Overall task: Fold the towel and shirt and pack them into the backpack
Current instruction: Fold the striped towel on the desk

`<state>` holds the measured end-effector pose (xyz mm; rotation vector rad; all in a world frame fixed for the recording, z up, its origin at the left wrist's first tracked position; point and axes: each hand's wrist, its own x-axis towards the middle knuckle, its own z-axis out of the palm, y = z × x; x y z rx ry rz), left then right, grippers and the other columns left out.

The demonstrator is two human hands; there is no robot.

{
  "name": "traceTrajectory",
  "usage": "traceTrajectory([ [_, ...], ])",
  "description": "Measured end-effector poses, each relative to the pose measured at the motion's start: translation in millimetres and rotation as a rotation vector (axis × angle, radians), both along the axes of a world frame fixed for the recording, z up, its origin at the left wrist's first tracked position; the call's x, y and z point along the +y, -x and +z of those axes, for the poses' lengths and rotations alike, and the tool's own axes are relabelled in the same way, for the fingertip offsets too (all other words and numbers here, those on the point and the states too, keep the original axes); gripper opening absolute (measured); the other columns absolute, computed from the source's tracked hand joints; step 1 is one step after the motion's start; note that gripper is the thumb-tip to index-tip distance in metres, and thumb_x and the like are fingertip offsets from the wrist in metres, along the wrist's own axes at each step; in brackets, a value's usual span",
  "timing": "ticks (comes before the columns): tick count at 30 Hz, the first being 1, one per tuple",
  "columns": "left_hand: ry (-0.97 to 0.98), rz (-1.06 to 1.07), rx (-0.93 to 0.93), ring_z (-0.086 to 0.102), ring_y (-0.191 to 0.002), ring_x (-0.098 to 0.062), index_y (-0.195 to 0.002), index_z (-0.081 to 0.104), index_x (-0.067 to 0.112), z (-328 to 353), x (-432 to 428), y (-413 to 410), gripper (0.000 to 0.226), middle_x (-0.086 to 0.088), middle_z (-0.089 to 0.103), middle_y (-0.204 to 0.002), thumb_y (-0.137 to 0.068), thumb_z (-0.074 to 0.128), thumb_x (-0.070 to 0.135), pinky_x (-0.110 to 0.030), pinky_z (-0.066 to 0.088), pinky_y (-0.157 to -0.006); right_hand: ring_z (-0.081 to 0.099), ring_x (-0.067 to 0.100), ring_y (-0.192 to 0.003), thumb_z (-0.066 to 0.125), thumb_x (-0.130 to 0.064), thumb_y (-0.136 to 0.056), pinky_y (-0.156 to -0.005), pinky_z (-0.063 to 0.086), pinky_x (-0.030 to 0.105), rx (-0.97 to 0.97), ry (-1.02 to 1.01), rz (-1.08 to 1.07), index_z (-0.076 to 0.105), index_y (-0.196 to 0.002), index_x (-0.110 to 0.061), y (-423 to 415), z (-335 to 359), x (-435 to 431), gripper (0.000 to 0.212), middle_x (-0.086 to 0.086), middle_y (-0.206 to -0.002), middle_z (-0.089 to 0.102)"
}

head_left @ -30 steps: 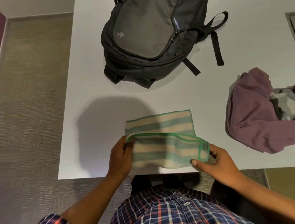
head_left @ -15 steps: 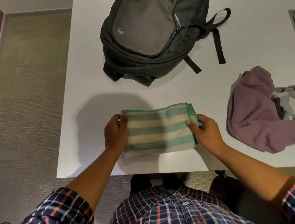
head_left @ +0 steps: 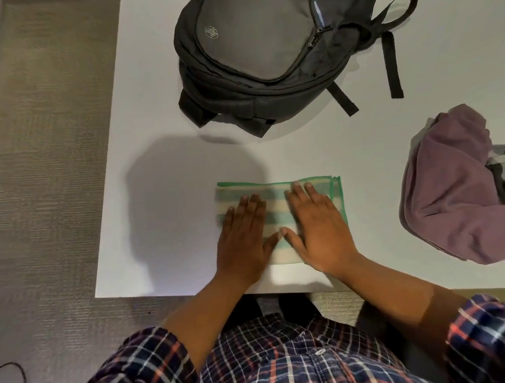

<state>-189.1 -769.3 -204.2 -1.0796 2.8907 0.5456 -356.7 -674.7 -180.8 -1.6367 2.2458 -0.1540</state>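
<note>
Towel [head_left: 275,207] (part-hidden) under left hand [head_left: 243,240], right hand [head_left: 318,231]

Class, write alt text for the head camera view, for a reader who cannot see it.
From above, a person's left hand and right hand press flat on a folded green-striped towel on a white table. A dark grey backpack lies beyond it, a crumpled purple shirt to the right.

Single head-worn view, so no overlap with another. The worktop [head_left: 169,228] is seen steeply downward and forward, from close above its near edge. Left hand [head_left: 243,246] and right hand [head_left: 318,234] are framed centrally. Margins look bowed, probably by the wide lens.
</note>
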Motion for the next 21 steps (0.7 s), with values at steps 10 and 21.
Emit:
traceTrajectory([
  [10,-0.023,0.023,-0.1,-0.001,-0.15,-0.017,-0.155,0.01,0.011,-12.2,1.5,-4.5,0.078,-0.004,0.003,-0.163,-0.096,0.029,0.059,-0.039,0.004,-0.122,-0.004,0.023,-0.151,0.028,-0.075,-0.089,-0.122,0.011,0.043,0.09,-0.07,-0.056,0.004,-0.156,-0.01,7.8,-18.3,5.6,0.097,0.007,-0.164,0.002],
  [21,-0.153,0.405,-0.005,0.013,-0.149,-0.019,-0.155,0.01,0.017,16.6,0.8,-38.7,0.081,-0.002,0.009,-0.163,-0.094,0.045,0.057,-0.042,0.014,-0.12,-0.01,0.022,-0.151,0.029,-0.072,-0.091,-0.122,0.009,0.044,0.093,-0.098,-0.057,-0.001,-0.156,-0.013,5.9,-17.2,5.1,0.093,0.003,-0.164,-0.006],
])
